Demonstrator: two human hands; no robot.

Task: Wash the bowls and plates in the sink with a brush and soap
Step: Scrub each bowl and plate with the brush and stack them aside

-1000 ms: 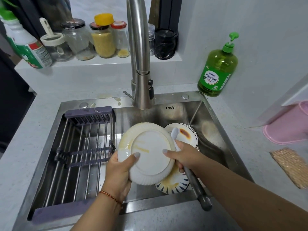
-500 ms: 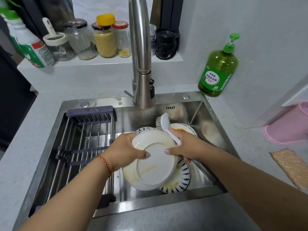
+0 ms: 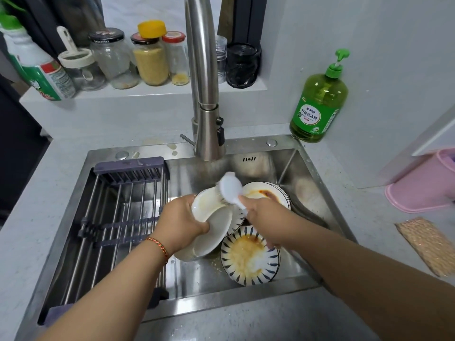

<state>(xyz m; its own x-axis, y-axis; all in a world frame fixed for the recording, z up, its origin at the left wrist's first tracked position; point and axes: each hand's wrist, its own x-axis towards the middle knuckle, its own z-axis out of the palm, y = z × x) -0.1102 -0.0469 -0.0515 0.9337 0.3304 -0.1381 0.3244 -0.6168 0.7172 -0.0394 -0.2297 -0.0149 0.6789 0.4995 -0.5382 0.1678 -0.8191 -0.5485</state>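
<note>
My left hand (image 3: pixel 183 219) grips a white plate (image 3: pixel 214 227) by its rim and holds it tilted on edge over the steel sink (image 3: pixel 305 168). My right hand (image 3: pixel 264 217) grips the handle of a white dish brush (image 3: pixel 230 189); its head lies against the plate's upper, yellow-stained face. Below the right hand a blue-striped bowl (image 3: pixel 250 255) with orange residue sits on the sink floor. Behind it lies a white plate with a red sauce stain (image 3: pixel 264 191). A green soap bottle (image 3: pixel 318 104) stands at the sink's back right corner.
A drying rack (image 3: pixel 115 212) spans the sink's left half. The tall faucet (image 3: pixel 205 94) rises right behind the dishes. Jars (image 3: pixel 151 60) line the ledge behind. A pink tub (image 3: pixel 423 185) and a woven scouring pad (image 3: pixel 429 244) sit on the right counter.
The plate has gone from facing me flat to tilted on edge. The brush head rose, then came down onto the plate's upper face. The striped bowl below is now uncovered.
</note>
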